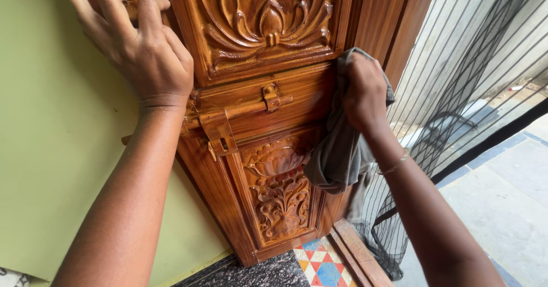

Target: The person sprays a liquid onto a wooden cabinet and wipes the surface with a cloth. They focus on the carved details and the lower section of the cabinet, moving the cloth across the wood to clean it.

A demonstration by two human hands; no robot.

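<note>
Hands apart on the carved wooden door (268,30): right hand (364,90) clamps a grey cloth (337,150) against its edge, left hand (142,47) spreads flat up top, above the latch (228,124).

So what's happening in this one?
A person is at a carved wooden door. The right hand presses a grey cloth against the door's right side, near the edge. The left hand rests flat against the upper left of the door, above a metal latch.

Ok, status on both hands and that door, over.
Left hand flat on carved wooden door. Right hand presses grey cloth to it. Latch between them.
</note>
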